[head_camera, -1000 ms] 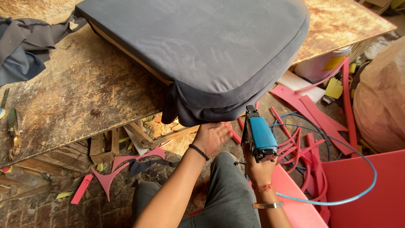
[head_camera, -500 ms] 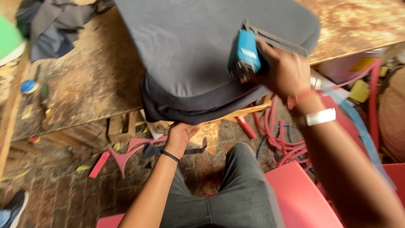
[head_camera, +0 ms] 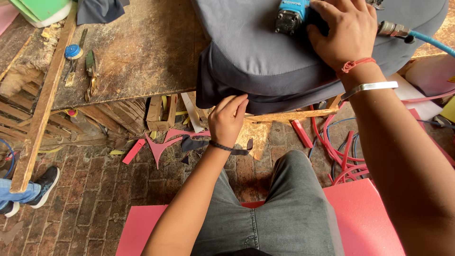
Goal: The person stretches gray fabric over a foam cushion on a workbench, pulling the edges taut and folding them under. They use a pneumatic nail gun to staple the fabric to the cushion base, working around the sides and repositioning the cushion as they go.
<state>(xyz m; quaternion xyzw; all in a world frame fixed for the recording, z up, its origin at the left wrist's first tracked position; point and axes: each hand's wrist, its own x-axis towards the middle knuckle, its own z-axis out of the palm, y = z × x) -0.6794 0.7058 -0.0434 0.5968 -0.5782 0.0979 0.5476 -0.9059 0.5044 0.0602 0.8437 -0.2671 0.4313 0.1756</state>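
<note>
worn wood bench [head_camera: 142, 52], brick floor [head_camera: 95, 189], prob. workshop.

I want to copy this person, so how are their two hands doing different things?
The right hand lies flat on the blue air-powered tool atop the grey fabric-covered cushion; the left hand pinches the cushion's lower edge. The right wrist wears a metal bangle and red thread, the left a dark band. Both touch the cushion.

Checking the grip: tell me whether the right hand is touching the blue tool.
Touching. The head view shows the right hand wrapped over the blue tool on the grey cushion, no gap.
</note>
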